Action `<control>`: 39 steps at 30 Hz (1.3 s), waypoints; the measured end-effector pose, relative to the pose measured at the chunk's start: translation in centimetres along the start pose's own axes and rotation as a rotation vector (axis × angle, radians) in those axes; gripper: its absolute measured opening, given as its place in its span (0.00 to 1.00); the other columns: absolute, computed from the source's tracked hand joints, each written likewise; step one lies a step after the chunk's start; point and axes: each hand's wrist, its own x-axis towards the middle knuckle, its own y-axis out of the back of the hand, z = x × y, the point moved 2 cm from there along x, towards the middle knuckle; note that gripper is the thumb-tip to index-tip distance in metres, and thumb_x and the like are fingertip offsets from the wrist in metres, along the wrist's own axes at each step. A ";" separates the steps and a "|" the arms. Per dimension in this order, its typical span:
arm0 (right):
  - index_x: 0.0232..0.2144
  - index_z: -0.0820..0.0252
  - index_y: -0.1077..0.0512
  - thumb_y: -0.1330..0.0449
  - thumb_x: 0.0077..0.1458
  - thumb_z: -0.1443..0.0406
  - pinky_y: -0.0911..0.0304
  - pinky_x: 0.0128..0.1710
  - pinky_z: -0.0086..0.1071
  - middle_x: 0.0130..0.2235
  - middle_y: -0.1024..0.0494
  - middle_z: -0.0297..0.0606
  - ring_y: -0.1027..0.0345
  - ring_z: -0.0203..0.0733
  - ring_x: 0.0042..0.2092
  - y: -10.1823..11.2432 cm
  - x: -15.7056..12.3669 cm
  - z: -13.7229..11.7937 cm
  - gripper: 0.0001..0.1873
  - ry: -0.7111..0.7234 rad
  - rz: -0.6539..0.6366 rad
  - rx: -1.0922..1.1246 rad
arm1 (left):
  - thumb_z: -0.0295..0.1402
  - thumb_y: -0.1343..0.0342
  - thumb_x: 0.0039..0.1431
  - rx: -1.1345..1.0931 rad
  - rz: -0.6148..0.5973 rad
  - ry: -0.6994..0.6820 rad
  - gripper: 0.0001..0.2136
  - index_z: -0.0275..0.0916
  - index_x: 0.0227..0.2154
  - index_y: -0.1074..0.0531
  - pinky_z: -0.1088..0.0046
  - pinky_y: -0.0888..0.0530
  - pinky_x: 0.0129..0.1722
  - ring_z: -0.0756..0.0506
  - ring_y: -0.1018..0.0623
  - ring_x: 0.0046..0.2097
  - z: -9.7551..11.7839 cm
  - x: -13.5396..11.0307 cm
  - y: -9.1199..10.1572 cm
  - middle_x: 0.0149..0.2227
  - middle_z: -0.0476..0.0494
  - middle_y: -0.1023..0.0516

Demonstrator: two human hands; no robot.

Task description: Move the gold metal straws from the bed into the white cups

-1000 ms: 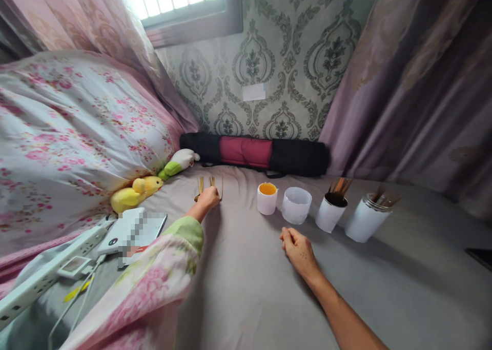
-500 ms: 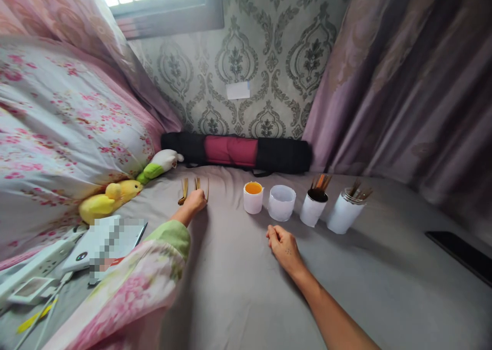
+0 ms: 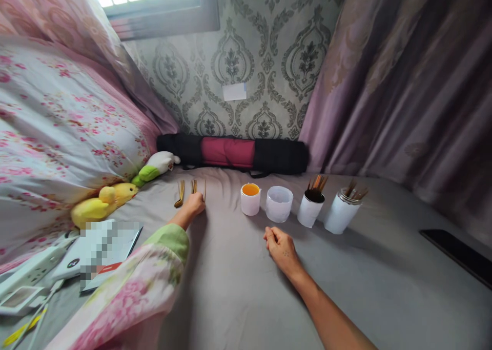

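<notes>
My view has swung to the right over the last second, so everything on the grey sheet (image 3: 238, 293) sits further left in the frame, and far more of a flat black slab (image 3: 459, 252) shows at the right edge. Both my hands keep nearly the same places on the sheet, so the work stays where it was. Nearest, just below centre, my right hand (image 3: 282, 248) rests with its fingers drawn together, nothing showing in them. Beyond it, right of centre, stand the orange-lined cup (image 3: 250, 204), the translucent tub (image 3: 279, 207), the dark-mouthed can (image 3: 308, 212) and the tilted jar (image 3: 341, 217), the last two with sticks in them. Left of centre my left hand (image 3: 194, 204) is curled at the middle bundle (image 3: 194, 187); I cannot tell whether its fingers grip it. The left bundle (image 3: 180, 193) and a single stick (image 3: 204, 191) lie either side. Farthest, upper middle, is the black-and-red roll (image 3: 230, 152)
</notes>
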 end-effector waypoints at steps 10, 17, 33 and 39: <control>0.21 0.59 0.33 0.57 0.54 0.52 0.48 0.22 0.25 0.19 0.31 0.34 0.41 0.33 0.21 0.2 -0.1 -0.3 0.23 -0.001 -0.001 0.001 | 0.23 0.50 0.43 0.000 -0.010 0.030 0.09 0.34 0.28 0.28 0.76 0.33 0.36 0.42 0.26 0.42 0.3 0.0 0.1 0.35 0.35 0.24; 0.21 0.59 0.33 0.57 0.55 0.53 0.49 0.22 0.24 0.18 0.32 0.33 0.41 0.33 0.21 0.1 -0.1 -0.2 0.22 0.001 0.000 -0.006 | 0.24 0.48 0.41 -0.025 0.004 0.043 0.07 0.34 0.26 0.28 0.76 0.33 0.35 0.42 0.26 0.40 0.4 -0.2 0.3 0.33 0.36 0.24; 0.21 0.59 0.34 0.57 0.55 0.53 0.49 0.22 0.25 0.19 0.31 0.34 0.42 0.33 0.21 0.0 0.0 -0.1 0.22 -0.011 0.001 -0.006 | 0.22 0.48 0.37 -0.219 0.012 0.102 0.05 0.35 0.20 0.29 0.74 0.33 0.35 0.39 0.26 0.40 -0.1 0.2 0.2 0.30 0.35 0.24; 0.21 0.59 0.34 0.57 0.55 0.53 0.50 0.22 0.25 0.19 0.32 0.34 0.42 0.33 0.21 -0.1 0.0 0.1 0.21 -0.011 0.001 -0.004 | 0.23 0.47 0.37 -0.486 0.033 0.191 0.02 0.35 0.18 0.31 0.75 0.32 0.27 0.43 0.25 0.29 -0.2 0.2 -0.6 0.18 0.42 0.28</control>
